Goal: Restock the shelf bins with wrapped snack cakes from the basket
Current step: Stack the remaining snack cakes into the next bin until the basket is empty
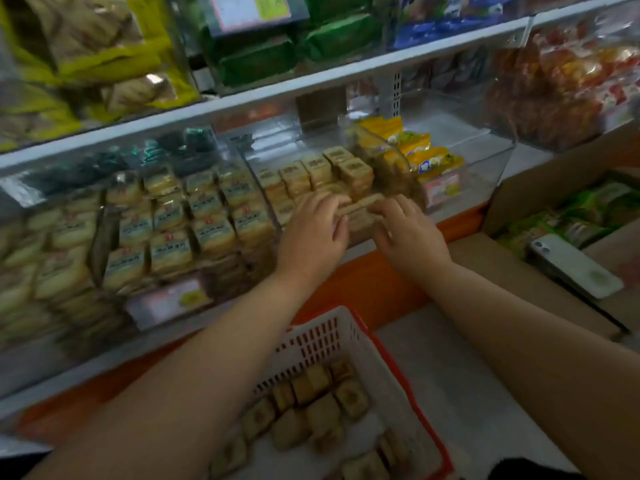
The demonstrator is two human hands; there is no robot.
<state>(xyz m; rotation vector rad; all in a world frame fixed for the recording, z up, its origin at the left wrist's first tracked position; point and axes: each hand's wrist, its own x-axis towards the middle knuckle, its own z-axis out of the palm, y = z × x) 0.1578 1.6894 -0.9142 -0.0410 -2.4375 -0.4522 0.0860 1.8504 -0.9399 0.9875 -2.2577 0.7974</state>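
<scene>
A white basket (349, 336) with an orange rim sits low in front of me and holds several wrapped tan snack cakes (320, 415). Both my hands reach into a clear shelf bin (349, 233) at the middle of the lower shelf. Between them is a short row of wrapped snack cakes (360, 207). My left hand (317, 228) grips the row's left end and my right hand (403, 230) grips its right end. Behind them, rows of the same cakes (318, 174) stand in the bin.
A neighbouring bin to the left holds pale wrapped cakes (173, 230). To the right, a bin has yellow packets (420, 154). An open cardboard box (526, 188) with green packets and a white phone (575, 266) stands at right. Upper shelves carry bagged snacks.
</scene>
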